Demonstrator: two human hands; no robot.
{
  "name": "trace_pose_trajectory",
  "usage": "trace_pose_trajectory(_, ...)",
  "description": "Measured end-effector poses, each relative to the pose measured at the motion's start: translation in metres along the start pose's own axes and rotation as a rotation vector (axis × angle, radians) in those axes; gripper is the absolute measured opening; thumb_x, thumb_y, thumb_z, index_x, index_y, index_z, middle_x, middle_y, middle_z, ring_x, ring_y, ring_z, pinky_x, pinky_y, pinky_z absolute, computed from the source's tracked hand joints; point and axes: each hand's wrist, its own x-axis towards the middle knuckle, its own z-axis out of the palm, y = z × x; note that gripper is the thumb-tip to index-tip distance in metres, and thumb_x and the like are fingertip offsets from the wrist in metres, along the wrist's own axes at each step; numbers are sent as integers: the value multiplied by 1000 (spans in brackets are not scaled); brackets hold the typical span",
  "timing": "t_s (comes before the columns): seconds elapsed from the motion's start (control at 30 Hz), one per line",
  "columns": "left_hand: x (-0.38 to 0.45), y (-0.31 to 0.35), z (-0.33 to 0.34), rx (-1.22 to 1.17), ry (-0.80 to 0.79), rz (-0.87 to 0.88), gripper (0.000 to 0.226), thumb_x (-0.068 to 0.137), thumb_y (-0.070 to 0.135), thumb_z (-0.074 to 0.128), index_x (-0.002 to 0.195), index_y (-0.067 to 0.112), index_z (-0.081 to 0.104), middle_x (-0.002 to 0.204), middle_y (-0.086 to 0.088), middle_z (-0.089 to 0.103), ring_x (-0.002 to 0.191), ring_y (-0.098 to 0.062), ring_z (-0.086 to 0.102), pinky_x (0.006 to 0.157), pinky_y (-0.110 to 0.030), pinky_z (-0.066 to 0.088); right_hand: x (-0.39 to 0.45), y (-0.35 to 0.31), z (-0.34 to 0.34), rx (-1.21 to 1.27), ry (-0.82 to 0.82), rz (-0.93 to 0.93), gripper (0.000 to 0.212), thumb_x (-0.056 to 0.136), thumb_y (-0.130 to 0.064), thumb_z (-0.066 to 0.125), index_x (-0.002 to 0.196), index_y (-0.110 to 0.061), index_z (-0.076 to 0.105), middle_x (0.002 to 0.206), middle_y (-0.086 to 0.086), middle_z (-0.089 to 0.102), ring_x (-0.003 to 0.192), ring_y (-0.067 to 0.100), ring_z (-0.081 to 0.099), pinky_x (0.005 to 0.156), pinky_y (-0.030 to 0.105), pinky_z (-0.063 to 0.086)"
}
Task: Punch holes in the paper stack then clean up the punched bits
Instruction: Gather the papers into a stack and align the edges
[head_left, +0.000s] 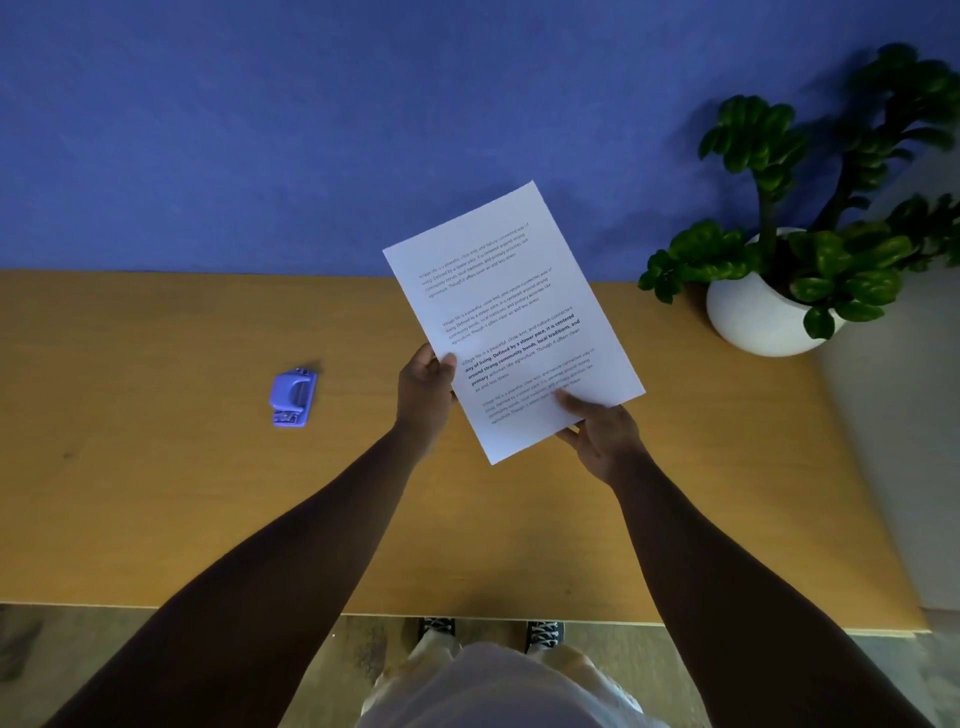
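Item: white printed paper stack (511, 322), lifted above the tan wooden table (156, 493); I note my left hand (423, 395) and right hand (602, 436) both clamped on its near edge. Small purple hole punch (292, 397) lies well left.

Single head-worn view looks steeply down, close over the wooden table (156, 493).

A long, light-brown wooden table (156, 519) stands against a blue wall. A small purple plastic hole punch (292, 397) lies left of centre; a round white plant pot (753, 322) sits at the far right corner.
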Motion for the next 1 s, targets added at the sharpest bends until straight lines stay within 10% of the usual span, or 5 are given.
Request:
trace_pose_trajectory(0.43, 19, -6, -29, 208, 110, 21, 19, 99, 15, 47, 106, 21, 64, 90, -7, 67, 75, -17, 52, 64, -30, 40, 3, -2, -14, -227, 110, -7, 36, 81, -9, 75, 114, -18, 67, 112, 1, 72, 104, 20, 66, 74, 29, 56)
trace_pose_trajectory(1.0, 16, -18, -37, 394, -90, -16, 27, 100, 15, 47, 97, 34, 65, 76, 19, 70, 61, 2, 58, 54, -12, 45, 14, -2, -7, -420, 83, -28, 23, 86, -19, 72, 109, -17, 68, 107, 4, 74, 98, 27, 70, 86, 44, 56)
